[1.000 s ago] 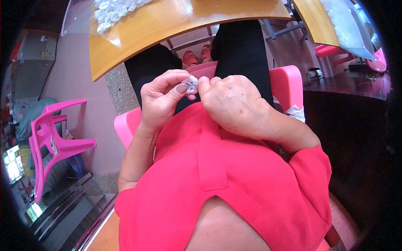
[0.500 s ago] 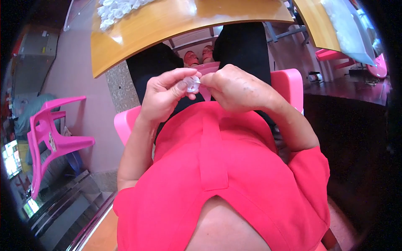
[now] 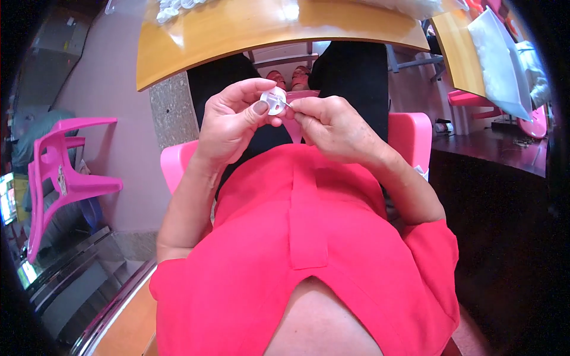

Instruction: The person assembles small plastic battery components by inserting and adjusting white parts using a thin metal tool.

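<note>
Between the fingers and thumb of my left hand (image 3: pixel 228 124) is a small round white plastic piece (image 3: pixel 272 97) with openings in its face. My right hand (image 3: pixel 341 127) pinches a thin, pale, pin-like thing (image 3: pixel 286 104), whose exact kind is too small to make out. Its tip reaches the face of the round piece; whether it goes into an opening I cannot tell. Both hands are close together above my lap, just short of the table's near edge.
A wooden table (image 3: pixel 237 44) lies ahead, with several small white plastic pieces (image 3: pixel 168 12) at its far left. At far right is a clear bag of white pieces (image 3: pixel 502 65). A pink plastic chair (image 3: pixel 65 172) stands to the left.
The round piece has turned so its face with the openings shows more. My right hand has tilted, bringing the pin-like thing into clearer sight. The whole view has shifted slightly.
</note>
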A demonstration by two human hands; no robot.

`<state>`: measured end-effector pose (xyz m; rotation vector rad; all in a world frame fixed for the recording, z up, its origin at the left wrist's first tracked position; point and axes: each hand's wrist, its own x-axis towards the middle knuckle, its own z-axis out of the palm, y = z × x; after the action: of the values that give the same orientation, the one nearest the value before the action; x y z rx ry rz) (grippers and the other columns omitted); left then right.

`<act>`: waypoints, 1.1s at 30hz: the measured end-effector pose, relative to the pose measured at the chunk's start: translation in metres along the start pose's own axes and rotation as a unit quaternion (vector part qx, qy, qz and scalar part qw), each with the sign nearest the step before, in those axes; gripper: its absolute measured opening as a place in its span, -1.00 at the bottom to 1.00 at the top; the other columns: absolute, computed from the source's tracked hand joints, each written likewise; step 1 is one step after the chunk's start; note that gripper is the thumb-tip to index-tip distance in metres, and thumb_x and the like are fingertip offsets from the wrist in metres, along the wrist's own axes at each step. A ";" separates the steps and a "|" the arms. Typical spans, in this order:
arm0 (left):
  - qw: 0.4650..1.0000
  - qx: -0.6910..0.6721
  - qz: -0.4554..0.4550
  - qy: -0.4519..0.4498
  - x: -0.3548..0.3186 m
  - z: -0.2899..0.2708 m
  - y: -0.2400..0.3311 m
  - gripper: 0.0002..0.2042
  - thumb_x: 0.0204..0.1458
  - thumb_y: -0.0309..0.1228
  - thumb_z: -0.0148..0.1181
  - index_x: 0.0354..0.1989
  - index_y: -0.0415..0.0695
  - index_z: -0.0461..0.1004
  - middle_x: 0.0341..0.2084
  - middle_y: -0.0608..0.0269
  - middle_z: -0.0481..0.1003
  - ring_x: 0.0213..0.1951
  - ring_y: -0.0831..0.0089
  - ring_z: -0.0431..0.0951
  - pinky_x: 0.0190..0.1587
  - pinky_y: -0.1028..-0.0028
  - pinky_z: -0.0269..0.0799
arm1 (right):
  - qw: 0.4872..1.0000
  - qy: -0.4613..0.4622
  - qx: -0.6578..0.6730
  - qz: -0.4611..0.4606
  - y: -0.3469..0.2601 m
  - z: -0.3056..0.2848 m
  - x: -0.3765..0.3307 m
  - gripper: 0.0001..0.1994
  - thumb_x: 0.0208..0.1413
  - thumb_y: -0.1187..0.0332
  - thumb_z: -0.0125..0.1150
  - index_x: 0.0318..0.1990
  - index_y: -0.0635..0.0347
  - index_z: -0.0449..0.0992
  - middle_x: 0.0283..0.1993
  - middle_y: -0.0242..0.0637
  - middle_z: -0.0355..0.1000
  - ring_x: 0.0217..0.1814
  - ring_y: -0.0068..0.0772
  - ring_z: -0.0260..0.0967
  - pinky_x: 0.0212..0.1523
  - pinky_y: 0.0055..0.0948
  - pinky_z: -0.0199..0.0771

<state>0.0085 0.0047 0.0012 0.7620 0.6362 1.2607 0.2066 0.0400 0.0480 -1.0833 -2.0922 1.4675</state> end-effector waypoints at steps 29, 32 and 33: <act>0.989 0.125 0.042 0.069 -0.007 0.011 -0.015 -0.73 0.03 -0.62 0.20 -0.07 -0.33 0.46 -0.26 0.11 0.55 -0.31 0.45 0.56 -0.19 0.49 0.56 | 0.923 0.039 -0.361 -0.125 0.007 0.022 -0.009 -0.89 0.00 0.45 0.02 -0.35 0.31 0.40 -0.53 -0.03 0.46 -0.50 -0.13 0.51 -0.53 -0.24 0.53; 0.970 0.223 0.037 0.086 -0.008 0.017 -0.022 -0.78 0.04 -0.65 0.16 -0.11 -0.33 0.50 -0.30 0.17 0.55 -0.30 0.51 0.55 -0.23 0.53 0.54 | 0.871 0.021 -0.478 -0.112 0.001 0.026 -0.013 -0.87 0.00 0.45 0.03 -0.36 0.34 0.44 -0.53 -0.12 0.46 -0.51 -0.27 0.52 -0.58 -0.36 0.53; 0.970 0.223 0.035 0.085 -0.007 0.018 -0.024 -0.78 0.04 -0.65 0.16 -0.11 -0.33 0.50 -0.30 0.17 0.55 -0.30 0.51 0.55 -0.23 0.53 0.54 | 0.848 0.018 -0.517 -0.114 0.002 0.028 -0.014 -0.89 -0.01 0.45 0.04 -0.37 0.33 0.43 -0.55 -0.15 0.45 -0.54 -0.33 0.50 -0.62 -0.41 0.48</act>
<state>0.0350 -0.0077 -0.0070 1.0596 1.0633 1.2717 0.1982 0.0120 0.0373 -1.0633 -2.8946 0.0925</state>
